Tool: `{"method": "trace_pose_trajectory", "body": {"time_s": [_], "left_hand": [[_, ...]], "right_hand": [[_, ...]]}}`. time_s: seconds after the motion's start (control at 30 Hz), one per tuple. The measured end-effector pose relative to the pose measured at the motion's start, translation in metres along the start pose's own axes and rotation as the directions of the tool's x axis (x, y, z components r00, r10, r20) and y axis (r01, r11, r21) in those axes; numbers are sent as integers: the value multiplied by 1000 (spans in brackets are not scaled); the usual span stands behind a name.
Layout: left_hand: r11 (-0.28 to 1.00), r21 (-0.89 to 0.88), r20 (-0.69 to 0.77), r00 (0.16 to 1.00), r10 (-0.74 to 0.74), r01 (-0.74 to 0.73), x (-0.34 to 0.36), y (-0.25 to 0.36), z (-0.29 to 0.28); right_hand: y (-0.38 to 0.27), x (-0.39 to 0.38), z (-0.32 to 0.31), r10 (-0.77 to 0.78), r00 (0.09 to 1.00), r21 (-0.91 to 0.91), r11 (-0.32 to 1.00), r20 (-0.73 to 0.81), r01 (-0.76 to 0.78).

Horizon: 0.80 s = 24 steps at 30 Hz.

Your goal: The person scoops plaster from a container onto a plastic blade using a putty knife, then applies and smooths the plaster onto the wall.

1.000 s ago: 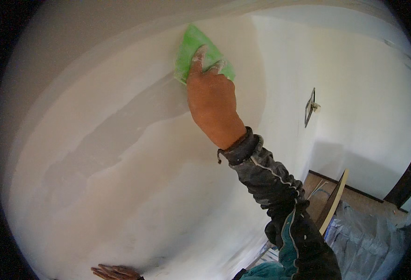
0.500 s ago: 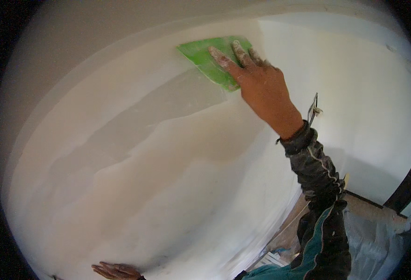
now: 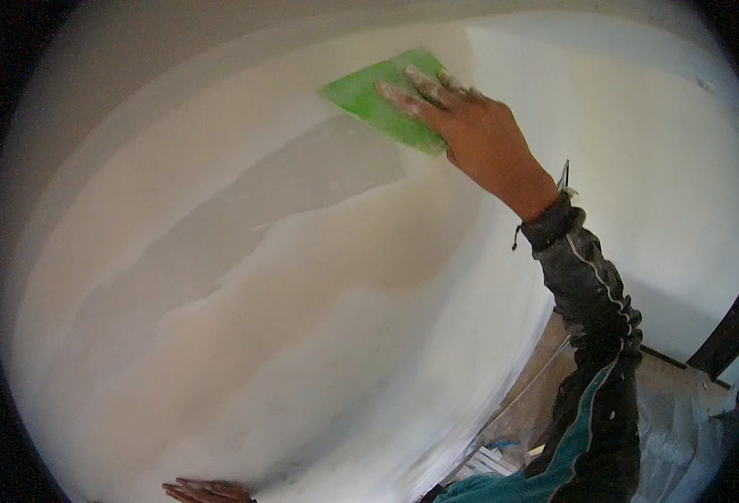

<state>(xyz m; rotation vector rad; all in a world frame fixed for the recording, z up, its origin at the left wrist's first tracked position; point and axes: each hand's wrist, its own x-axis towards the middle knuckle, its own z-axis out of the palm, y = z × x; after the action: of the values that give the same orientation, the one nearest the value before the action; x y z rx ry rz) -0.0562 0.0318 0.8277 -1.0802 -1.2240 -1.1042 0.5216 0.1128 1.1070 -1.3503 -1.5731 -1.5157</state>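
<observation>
My right hand [image 3: 470, 126] presses a thin green sheet that looks like sandpaper [image 3: 394, 101] against the pale wall [image 3: 319, 260], high up near the corner. Its dusty white fingers lie spread over the sheet; the thumb is mostly hidden. Just below and left of the sheet, a darker grey band [image 3: 252, 197] slants down across the white and beige wall coating. At the lower edge, my left hand [image 3: 208, 490] rests with stretched fingers on the wall, only partly in view, and holds nothing I can see.
Another whitish wall [image 3: 663, 176] meets this one at the corner on the right. A dark frame-like edge [image 3: 731, 331] stands at the far right. Below are a brown floor [image 3: 545, 369], clear plastic sheeting [image 3: 671, 427] and some white slats [image 3: 487, 463].
The green sheet has tilted and flattened against the wall, its upper right corner rising. My right wrist and forearm have shifted slightly up and right. My left hand has barely moved.
</observation>
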Motion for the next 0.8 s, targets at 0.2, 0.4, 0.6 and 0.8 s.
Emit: {"method": "trace_pose_trajectory", "body": {"time_s": [0.2, 0.4, 0.6, 0.8], "left_hand": [[997, 77, -8, 999, 31, -30, 1, 2, 10], [999, 50, -6, 1000, -9, 10, -9, 22, 32], [999, 25, 14, 999, -29, 29, -10, 14, 28], [999, 49, 5, 1000, -10, 10, -9, 10, 19]], "right_hand": [[-19, -69, 16, -45, 997, 105, 994, 58, 39], [-6, -60, 4, 85, 969, 91, 990, 233, -109], [11, -4, 38, 67, 979, 4, 998, -193, -68], [-15, -3, 59, 51, 972, -38, 997, -229, -61]]}}
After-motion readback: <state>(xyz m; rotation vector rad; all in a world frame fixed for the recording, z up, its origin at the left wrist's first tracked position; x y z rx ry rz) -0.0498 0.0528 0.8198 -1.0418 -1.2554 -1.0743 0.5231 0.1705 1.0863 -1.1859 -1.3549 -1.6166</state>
